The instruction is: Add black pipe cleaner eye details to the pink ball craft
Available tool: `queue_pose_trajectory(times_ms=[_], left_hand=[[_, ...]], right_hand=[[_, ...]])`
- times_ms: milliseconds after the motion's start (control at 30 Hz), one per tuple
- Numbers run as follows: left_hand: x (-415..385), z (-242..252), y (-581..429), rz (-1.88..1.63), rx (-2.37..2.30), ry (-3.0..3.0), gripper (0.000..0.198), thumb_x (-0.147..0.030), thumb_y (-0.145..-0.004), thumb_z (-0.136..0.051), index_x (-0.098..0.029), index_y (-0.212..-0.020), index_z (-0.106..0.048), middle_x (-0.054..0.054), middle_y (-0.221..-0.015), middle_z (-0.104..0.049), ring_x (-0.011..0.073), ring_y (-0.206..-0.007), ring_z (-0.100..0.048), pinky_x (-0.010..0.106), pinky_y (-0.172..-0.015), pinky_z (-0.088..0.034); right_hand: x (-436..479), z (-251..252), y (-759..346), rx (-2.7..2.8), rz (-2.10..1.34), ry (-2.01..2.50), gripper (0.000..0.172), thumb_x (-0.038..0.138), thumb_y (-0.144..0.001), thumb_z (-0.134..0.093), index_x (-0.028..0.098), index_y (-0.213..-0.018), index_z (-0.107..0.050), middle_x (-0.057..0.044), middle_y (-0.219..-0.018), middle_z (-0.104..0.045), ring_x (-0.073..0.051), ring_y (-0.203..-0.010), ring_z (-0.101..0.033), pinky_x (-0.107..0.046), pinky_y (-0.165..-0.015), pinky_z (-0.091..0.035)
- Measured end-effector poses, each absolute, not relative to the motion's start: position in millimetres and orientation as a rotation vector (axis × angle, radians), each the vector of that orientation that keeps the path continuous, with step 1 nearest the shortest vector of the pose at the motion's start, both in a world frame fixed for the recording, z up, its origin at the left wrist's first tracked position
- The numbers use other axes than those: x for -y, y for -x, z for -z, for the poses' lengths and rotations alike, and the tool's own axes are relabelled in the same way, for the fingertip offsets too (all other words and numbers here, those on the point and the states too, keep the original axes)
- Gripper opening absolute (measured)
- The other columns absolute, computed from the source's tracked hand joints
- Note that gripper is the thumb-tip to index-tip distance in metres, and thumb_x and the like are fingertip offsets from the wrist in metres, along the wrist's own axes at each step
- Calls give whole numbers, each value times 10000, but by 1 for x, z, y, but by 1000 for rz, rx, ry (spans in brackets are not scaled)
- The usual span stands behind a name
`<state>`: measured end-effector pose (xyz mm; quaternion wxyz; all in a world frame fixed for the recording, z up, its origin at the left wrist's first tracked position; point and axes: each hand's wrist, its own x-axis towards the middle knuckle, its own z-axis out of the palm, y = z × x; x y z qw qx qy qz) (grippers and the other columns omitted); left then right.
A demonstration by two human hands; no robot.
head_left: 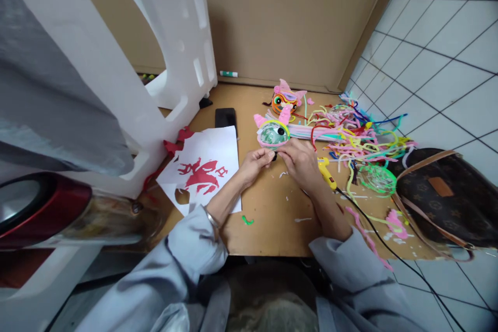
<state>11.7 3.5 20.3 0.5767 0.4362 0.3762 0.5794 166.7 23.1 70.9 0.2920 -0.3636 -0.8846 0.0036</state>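
A pipe-cleaner animal head [274,134] with pink ears, a yellow-and-pink rim and a black-and-white eye shows just beyond my fingertips. My left hand [254,167] is closed in a pinch at its lower edge. From the other side my right hand [302,165] pinches close to the same edge; what lies between its fingers is hidden. A small dark piece [274,157] shows between the two hands. Behind stands a second pipe-cleaner head [286,98], in orange with pink ears. A yellow glue gun [327,172] lies beside my right wrist.
Loose colourful pipe cleaners [350,135] heap up at the right, near a green-rimmed clear piece [377,179] and a brown bag [443,192]. White paper with red cut-outs [202,176] and a black phone [226,118] lie left. A black cord [373,228] trails off right.
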Motion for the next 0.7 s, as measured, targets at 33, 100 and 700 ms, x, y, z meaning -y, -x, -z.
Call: queue_pose_trajectory(times_ms=[33, 100, 700], left_hand=[[-3, -21, -12, -1349, -881, -1021, 460, -552, -616, -770, -151, -589, -547, -33, -555, -446, 82, -547, -339, 243, -562, -262], [-2, -22, -13, -1341, -879, -1025, 457, -553, -619, -767, -153, -589, -547, -34, -545, -443, 84, -543, -337, 244, -560, -258], [0, -22, -16, -1400, -885, -976, 434, -520, -611, -788, -147, -583, -566, -41, -516, -453, 73, -521, -359, 237, -560, -276]], right_hand=[[-23, -69, -167, 2363, -15, 968, 210, 197, -924, -493, 203, -941, -703, -68, -909, -670, -198, -847, -562, -319, -756, -339], [-23, -67, -168, 2361, -15, 960, 201, 190, -916, -499, 201, -939, -699, -67, -896, -671, -197, -839, -563, -321, -750, -337], [-24, -55, -167, 2247, -96, 805, 202, 178, -905, -456, 187, -807, -633, -74, -821, -638, -187, -796, -569, -310, -742, -420]])
